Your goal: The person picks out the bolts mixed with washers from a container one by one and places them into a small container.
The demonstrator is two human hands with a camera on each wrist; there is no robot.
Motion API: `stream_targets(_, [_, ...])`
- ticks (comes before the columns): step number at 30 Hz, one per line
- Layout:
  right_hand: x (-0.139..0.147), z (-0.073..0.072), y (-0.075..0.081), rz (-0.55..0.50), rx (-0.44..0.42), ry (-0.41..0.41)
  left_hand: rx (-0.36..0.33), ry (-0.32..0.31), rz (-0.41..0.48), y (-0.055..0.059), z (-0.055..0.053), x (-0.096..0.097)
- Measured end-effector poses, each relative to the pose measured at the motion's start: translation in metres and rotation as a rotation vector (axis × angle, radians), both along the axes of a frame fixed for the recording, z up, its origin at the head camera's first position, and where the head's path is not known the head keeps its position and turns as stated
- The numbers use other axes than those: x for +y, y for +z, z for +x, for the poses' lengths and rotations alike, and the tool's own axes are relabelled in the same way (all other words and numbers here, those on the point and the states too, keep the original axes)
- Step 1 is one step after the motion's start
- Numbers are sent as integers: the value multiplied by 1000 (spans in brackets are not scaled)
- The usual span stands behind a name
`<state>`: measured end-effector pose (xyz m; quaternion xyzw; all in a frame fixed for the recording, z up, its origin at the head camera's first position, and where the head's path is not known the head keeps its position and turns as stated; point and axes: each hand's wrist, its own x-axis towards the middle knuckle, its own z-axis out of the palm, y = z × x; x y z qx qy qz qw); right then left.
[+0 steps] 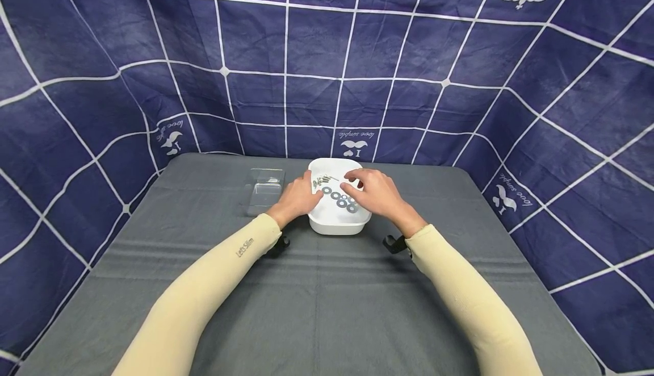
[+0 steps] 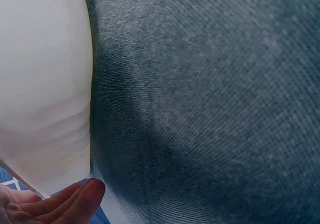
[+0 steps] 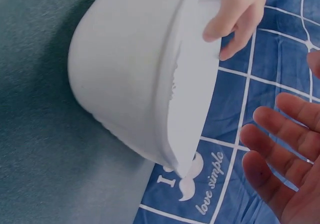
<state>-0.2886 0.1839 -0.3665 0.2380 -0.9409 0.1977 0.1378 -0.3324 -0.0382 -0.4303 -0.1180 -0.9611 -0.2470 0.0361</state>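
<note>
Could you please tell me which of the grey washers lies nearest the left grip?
The leftmost washer in the white tray; the others lie farther rightward from the left grip.

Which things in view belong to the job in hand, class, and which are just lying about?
In the job:
- left hand, at the tub's rim
- right hand, over the tub
- tub
- grey rings, in the tub
- small bits, in the tub, too small to identify

Lying about, it seems:
- clear box, untouched, so possibly a spare
- curtain, backdrop only
</note>
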Motion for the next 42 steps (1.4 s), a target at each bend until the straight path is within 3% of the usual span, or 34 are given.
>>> stream_targets(9, [-9, -10, 9, -37, 0, 10, -6, 13, -24, -1, 1, 2])
stream_targets(23, [-25, -41, 14, -222, -69, 4, -4, 40, -53, -7, 0, 2])
stream_targets(29, [-32, -59, 7, -338, -106, -9, -6, 44, -44, -6, 1, 2])
stream_targets(34, [-37, -69, -1, -440, -206, -35, -6, 38, -41, -5, 3, 2])
stream_targets(42, [-46, -81, -22, -573, -299, -147, 3, 39, -32, -7, 7, 2])
